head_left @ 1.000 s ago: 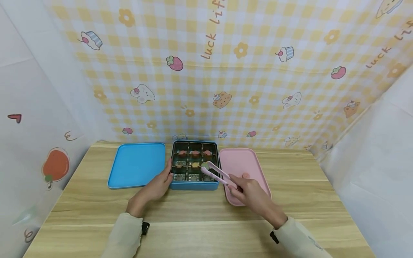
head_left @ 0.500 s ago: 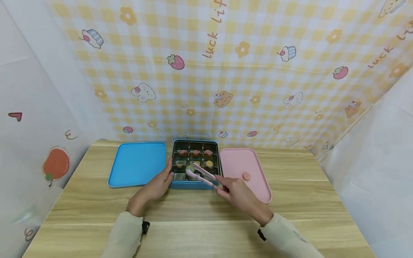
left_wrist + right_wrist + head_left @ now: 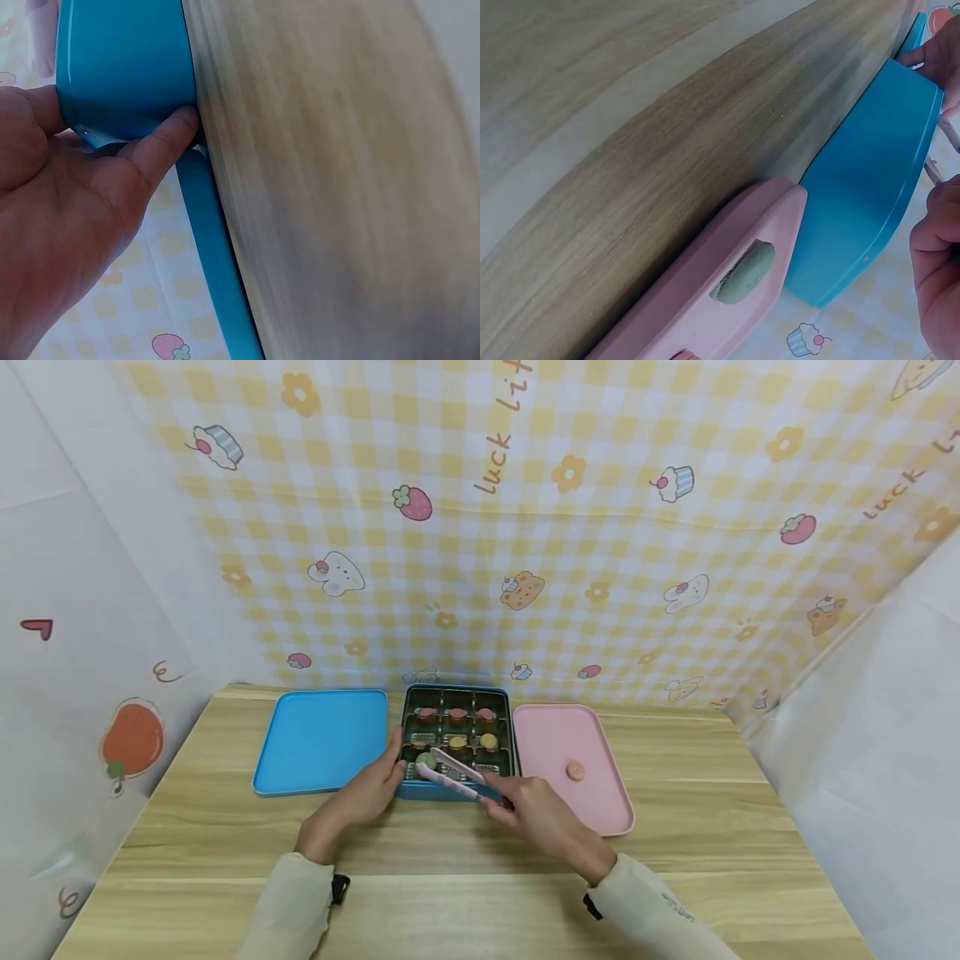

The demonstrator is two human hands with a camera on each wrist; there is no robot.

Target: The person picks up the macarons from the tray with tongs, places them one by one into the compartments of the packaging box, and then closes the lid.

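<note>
My right hand [image 3: 536, 810] grips pink tongs [image 3: 453, 781], whose tips hold a green macaron [image 3: 426, 761] in the front left compartment of a blue tin box [image 3: 450, 791]. My left hand [image 3: 369, 785] holds the box at its left side, near the front corner. In the left wrist view, digits of the left hand [image 3: 82, 180] lie on both sides of that corner. Pink macarons [image 3: 457, 714] sit in the box's back row. The middle row bears yellow ones [image 3: 488, 741] and a brownish one at the left.
Right of the box lies a pink tray [image 3: 555, 722] with a pink macaron [image 3: 575, 770]. The right wrist view also shows a green macaron [image 3: 746, 274] on that tray. A blue lid [image 3: 322, 739] lies left of the box. A checked cloth [image 3: 465, 552] stands behind the table.
My right hand has carried the tongs and green macaron leftward, over the front row to its left compartment. My left hand has stayed at the box.
</note>
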